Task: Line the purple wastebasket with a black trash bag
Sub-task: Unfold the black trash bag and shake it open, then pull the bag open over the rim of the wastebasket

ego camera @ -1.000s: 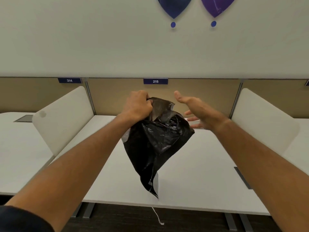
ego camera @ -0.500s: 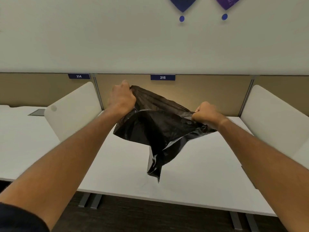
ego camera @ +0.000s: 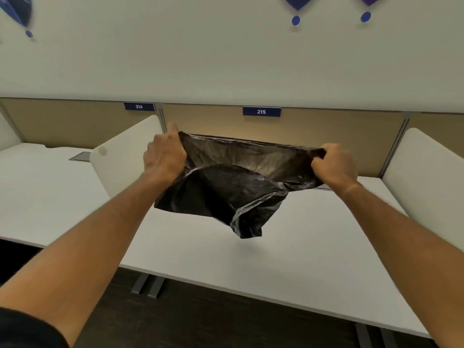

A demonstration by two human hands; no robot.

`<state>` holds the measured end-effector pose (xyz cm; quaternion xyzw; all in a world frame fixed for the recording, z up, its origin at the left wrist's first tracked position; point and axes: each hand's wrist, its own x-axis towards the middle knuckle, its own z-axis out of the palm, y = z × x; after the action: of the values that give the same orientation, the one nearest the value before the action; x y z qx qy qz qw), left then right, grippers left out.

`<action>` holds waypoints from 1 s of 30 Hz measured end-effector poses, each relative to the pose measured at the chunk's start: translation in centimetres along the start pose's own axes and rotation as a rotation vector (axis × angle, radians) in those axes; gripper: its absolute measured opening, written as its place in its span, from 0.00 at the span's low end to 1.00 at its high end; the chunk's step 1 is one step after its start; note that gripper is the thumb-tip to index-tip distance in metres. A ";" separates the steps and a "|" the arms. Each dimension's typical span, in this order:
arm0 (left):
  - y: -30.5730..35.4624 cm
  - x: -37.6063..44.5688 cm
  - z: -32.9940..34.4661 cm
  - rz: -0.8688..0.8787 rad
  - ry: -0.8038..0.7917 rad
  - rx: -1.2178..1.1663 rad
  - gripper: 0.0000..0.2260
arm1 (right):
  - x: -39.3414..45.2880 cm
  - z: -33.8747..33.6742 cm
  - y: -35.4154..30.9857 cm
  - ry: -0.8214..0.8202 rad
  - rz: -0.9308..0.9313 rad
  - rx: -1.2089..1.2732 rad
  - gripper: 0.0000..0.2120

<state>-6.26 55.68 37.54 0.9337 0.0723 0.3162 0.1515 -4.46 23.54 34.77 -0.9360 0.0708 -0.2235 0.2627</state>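
A black trash bag hangs in the air above a white desk, its mouth stretched wide and its crumpled bottom drooping to the lower right. My left hand grips the left end of the bag's rim. At the right end of the rim, my right hand is closed on the plastic. The far side of the rim is pulled taut between both fists; the near side sags. No purple wastebasket shows in the head view.
The white desk runs below the bag, with white side dividers at left and right. A beige back panel carries labels 214 and 215. Desk legs stand on dark floor.
My right hand closed on the bag's rim, then both hands drew apart, stretching the mouth wide. The bag's bottom rose and the view shifted right.
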 end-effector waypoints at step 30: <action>-23.2 -16.6 -7.1 -0.602 0.087 -0.056 0.16 | -16.7 17.4 -15.7 -0.945 0.154 0.645 0.08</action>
<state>-24.62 75.49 25.87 0.8513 0.3432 0.2989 0.2609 -11.14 49.13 23.35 -0.7989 -0.0582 0.2281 0.5535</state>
